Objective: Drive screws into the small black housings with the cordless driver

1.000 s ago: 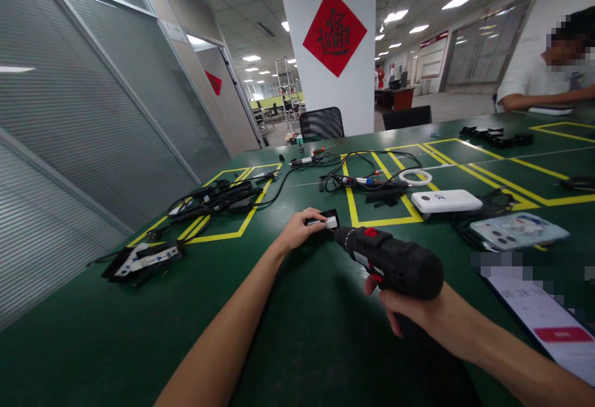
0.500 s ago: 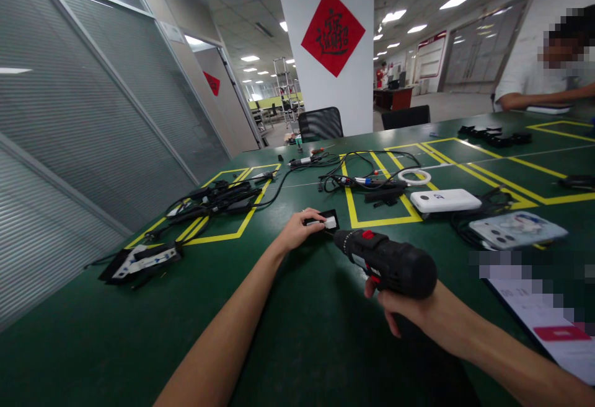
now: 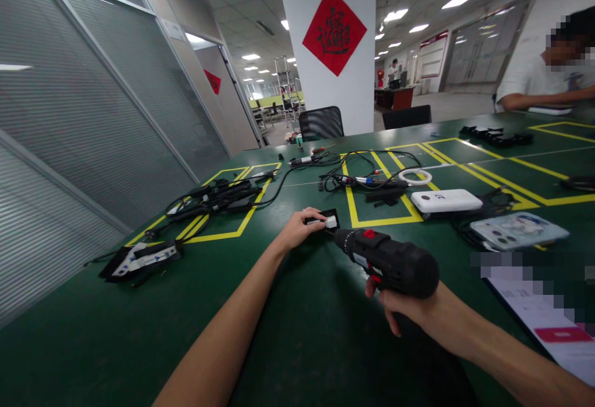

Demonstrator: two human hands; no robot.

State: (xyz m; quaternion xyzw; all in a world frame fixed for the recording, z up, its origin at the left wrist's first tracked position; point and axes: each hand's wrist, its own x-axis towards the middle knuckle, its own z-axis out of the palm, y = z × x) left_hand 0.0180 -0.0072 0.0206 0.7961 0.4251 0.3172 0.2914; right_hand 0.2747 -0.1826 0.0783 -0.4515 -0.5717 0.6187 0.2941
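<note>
My right hand (image 3: 395,308) is wrapped round the grip of a black cordless drill (image 3: 390,262) with red switches. The drill points left and away from me, its tip reaching the near right side of a small black part with a white block (image 3: 331,222) on it. My left hand (image 3: 300,229) is closed on that part from the left, its fingers lying over the top and pressing it to the green table (image 3: 302,326). The fingers hide much of the part. Whether the bit touches it, I cannot tell.
Left lie bundled black cables (image 3: 223,199) and a black-and-white assembly (image 3: 144,259). Ahead are more cables and a white ring (image 3: 415,177). To the right are a white power bank (image 3: 446,201), a phone in a clear case (image 3: 518,231) and a lit screen (image 3: 543,314). A person (image 3: 534,85) sits far right.
My hands, the drill and the part stay nearly in place. The view has shifted very slightly. A person now shows at the distant desk.
</note>
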